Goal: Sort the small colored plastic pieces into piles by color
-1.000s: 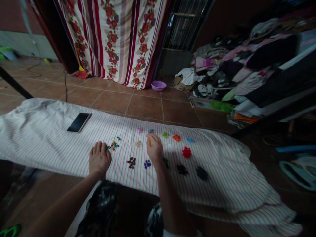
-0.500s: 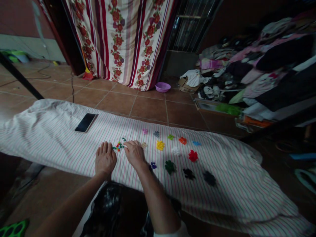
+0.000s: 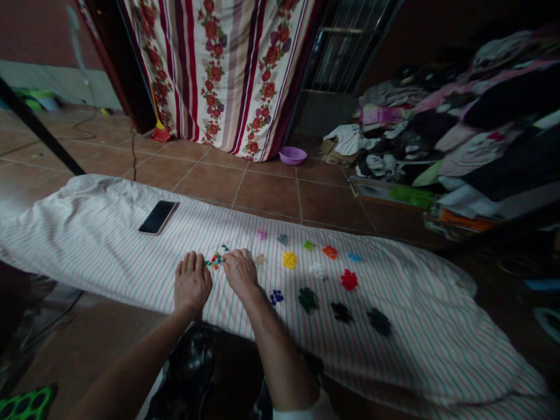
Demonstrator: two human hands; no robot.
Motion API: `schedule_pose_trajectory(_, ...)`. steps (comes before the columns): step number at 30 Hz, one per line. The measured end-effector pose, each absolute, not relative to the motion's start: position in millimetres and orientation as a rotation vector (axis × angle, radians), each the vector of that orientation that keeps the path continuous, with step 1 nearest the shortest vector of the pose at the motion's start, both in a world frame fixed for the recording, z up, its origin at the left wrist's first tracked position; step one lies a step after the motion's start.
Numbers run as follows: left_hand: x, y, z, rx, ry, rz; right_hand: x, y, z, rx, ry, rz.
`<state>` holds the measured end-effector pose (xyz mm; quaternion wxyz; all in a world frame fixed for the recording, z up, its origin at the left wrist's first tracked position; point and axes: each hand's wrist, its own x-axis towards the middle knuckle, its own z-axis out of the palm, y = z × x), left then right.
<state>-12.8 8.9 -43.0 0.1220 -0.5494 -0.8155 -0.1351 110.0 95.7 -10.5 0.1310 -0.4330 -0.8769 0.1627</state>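
My left hand [image 3: 192, 282] lies flat, palm down, on the striped cloth [image 3: 144, 274], just left of a mixed heap of small coloured pieces [image 3: 215, 260] in green, red, orange and white. On the heap's right side is my right hand [image 3: 241, 272], fingers curled down and close together. Its fingertips touch the heap's edge; whatever they pinch is too small to make out. A small beige heap [image 3: 259, 259] sits right beside that hand. Further right lie single-colour heaps, among them yellow [image 3: 289, 259], dark blue [image 3: 276, 297], dark green [image 3: 308, 299] and red [image 3: 349, 279].
A phone [image 3: 158, 217] rests on the cloth at the left. Black heaps [image 3: 341, 312] lie near the front edge; pink, grey, lime, orange and light blue ones line the back. Beyond are a tiled floor, a purple basin [image 3: 293, 155], a curtain [image 3: 227, 76] and piled clothes.
The whole view has shifted slightly, so things appear a little further right. Both hands stay by the mixed heap, with only slight finger movement at the right hand.
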Motion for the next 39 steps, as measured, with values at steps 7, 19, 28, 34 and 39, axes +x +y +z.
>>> schedule_pose_trajectory(7,-11.9,8.6,-43.2,-1.594,-2.379,-0.405,110.9,98.3,-12.1,-1.235,-2.536,0.469)
schedule_pose_trajectory(19,-11.5,8.2,-41.1,-1.588,-2.391,-0.364,112.8,99.9,-13.0,-1.190,-2.569,0.434)
schedule_pose_trajectory(28,-11.0,8.4,-38.4,-1.597,-2.444,-0.430,111.3,99.3,-8.1,-1.184,-2.554,0.418)
schedule_pose_trajectory(34,-11.0,8.0,-37.4,-1.604,-2.433,-0.409,114.6,97.2,-4.8,-1.183,-2.514,0.443)
schedule_pose_trajectory(39,-10.9,6.3,-36.2,-1.611,-2.416,-0.429,120.3,98.5,-3.6,-1.179,-2.466,0.500)
